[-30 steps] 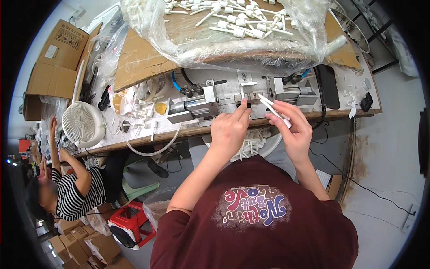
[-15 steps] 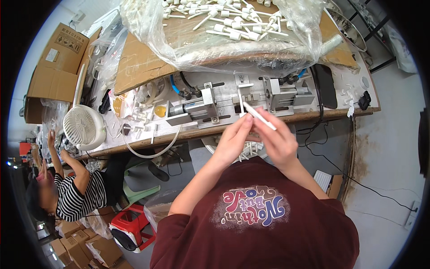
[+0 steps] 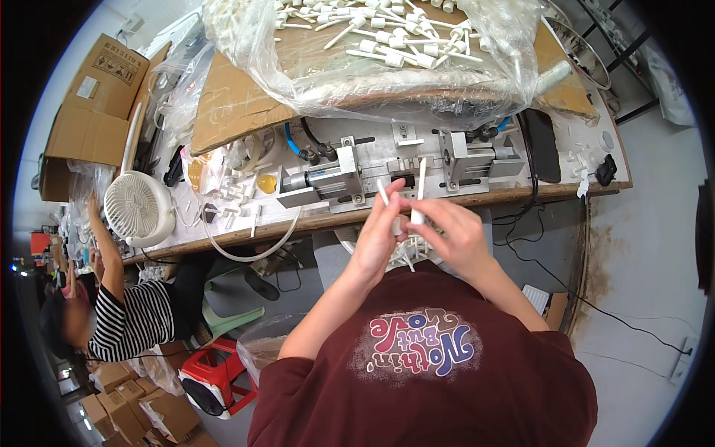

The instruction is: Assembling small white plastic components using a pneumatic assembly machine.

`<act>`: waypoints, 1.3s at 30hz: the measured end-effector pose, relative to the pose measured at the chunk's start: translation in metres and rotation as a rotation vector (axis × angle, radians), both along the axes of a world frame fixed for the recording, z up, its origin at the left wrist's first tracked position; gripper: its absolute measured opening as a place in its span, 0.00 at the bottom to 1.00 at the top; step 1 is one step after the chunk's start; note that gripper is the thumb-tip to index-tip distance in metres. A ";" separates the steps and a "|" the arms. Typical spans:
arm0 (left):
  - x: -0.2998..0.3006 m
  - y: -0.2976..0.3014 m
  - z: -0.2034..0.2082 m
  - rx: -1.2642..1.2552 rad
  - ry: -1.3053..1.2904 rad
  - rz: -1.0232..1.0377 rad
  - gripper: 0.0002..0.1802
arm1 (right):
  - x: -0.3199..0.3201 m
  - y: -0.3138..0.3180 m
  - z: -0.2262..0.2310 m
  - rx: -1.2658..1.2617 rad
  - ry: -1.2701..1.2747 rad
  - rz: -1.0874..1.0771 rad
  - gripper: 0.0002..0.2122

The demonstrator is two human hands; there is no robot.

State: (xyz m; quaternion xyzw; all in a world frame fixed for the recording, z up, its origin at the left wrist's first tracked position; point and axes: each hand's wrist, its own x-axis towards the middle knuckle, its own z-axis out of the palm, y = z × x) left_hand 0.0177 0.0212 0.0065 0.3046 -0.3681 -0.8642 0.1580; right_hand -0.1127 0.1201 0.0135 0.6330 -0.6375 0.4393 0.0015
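Over the bench's front edge, my right hand (image 3: pixel 459 237) pinches a white plastic stick (image 3: pixel 421 182) with a wider cap at its lower end, the thin end pointing up. Close beside it, my left hand (image 3: pixel 374 240) is closed on another white plastic stick (image 3: pixel 383 191), whose tip shows above the fingers; a wider white end (image 3: pixel 398 225) shows between the hands. The fingertips of both hands nearly meet. Just beyond them lies a metal clamping fixture (image 3: pixel 403 165) between two cylinder blocks, the left block (image 3: pixel 328 177) and the right block (image 3: pixel 477 160).
A clear plastic bag (image 3: pixel 417 93) piled with white capped sticks lies on cardboard behind the fixture. A white fan (image 3: pixel 139 208), a phone-like black slab (image 3: pixel 542 145) and a looping hose (image 3: pixel 253 259) flank it. Below my hands is a container of white parts (image 3: pixel 406 255). Another person (image 3: pixel 134 313) works at left.
My hands have drawn slightly lower. The right-hand stick has turned from slanting to nearly upright, and a second stick now shows in my left hand. The other person's arms have moved.
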 end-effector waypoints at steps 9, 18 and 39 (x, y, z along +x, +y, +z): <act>0.025 -0.011 0.013 -0.285 0.086 0.132 0.36 | -0.012 -0.020 -0.024 0.031 0.283 -0.051 0.14; 0.028 -0.012 0.030 -0.525 0.088 0.234 0.25 | -0.009 -0.036 -0.011 0.162 0.464 -0.087 0.08; 0.002 -0.019 0.008 -1.876 -0.298 0.196 0.17 | -0.102 -0.144 0.096 0.050 0.381 -0.366 0.21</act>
